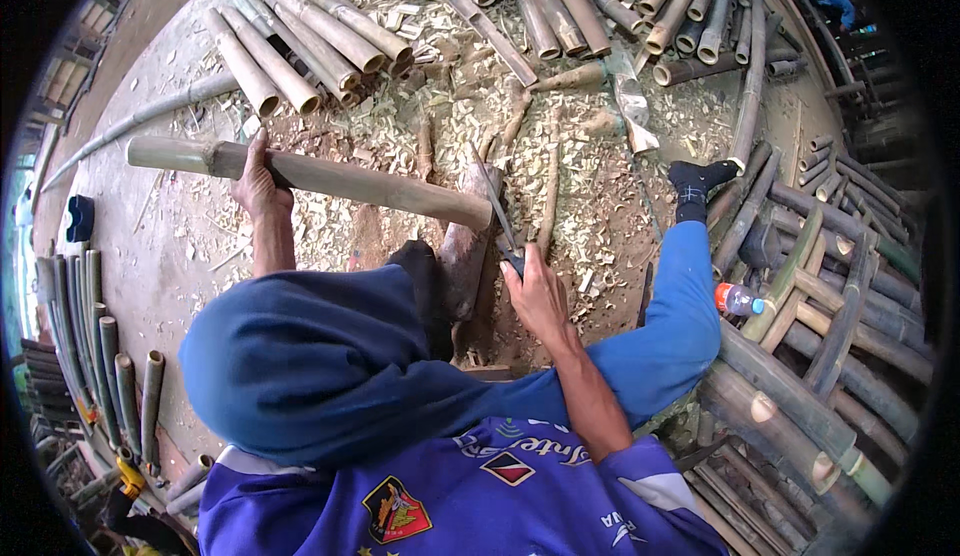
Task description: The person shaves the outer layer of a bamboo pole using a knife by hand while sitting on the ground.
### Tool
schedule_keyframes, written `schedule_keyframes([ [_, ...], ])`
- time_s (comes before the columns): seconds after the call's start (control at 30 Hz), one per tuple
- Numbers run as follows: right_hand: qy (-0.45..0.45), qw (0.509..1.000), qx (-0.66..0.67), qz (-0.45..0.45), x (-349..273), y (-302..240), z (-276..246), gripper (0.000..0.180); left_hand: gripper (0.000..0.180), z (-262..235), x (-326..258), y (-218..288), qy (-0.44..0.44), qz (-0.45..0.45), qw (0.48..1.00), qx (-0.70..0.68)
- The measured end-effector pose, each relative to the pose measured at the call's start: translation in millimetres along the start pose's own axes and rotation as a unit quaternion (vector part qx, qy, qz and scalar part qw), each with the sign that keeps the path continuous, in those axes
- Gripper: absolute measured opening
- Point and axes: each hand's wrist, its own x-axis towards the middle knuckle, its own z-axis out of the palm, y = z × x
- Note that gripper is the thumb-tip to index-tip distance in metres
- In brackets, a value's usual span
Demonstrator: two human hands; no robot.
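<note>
Bamboo (375,183) is held in your left hand (262,192); your right hand (540,296) holds a thin knife (498,200).

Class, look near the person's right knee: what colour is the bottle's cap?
The cap is light blue, seen best in the head view.

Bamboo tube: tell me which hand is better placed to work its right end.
Probably the right hand: it holds a thin-bladed tool by that end, while the left hand grips the bamboo tube nearer its other end.
</note>
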Motion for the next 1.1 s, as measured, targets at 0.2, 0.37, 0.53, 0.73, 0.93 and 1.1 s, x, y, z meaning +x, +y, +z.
schedule_keyframes([
  [0.2,0.111,0.979,0.05,-0.163,24,-51,-29,0.032,0.03,-4,-3,-8,-0.002,-0.048,0.999,-0.019],
  [0.37,-0.037,0.995,-0.096,-0.017,40,-16,4,0.032,0.028,-2,-5,1,0.029,-0.018,0.999,0.004],
  [0.53,0.017,0.996,-0.018,-0.085,31,-58,-25,0.034,0.029,-14,2,2,-0.004,-0.011,1.0,-0.013],
  [0.73,-0.052,0.989,-0.135,-0.005,39,-4,12,0.03,0.031,16,-7,-3,-0.014,0.023,1.0,-0.012],
  [0.93,0.01,0.996,-0.029,-0.08,33,-73,-26,0.03,0.038,27,-26,19,-0.014,0.076,0.997,0.012],
  [1.1,0.062,0.991,-0.036,-0.113,31,-30,-5,0.029,0.033,46,-30,8,-0.017,0.105,0.994,0.023],
])
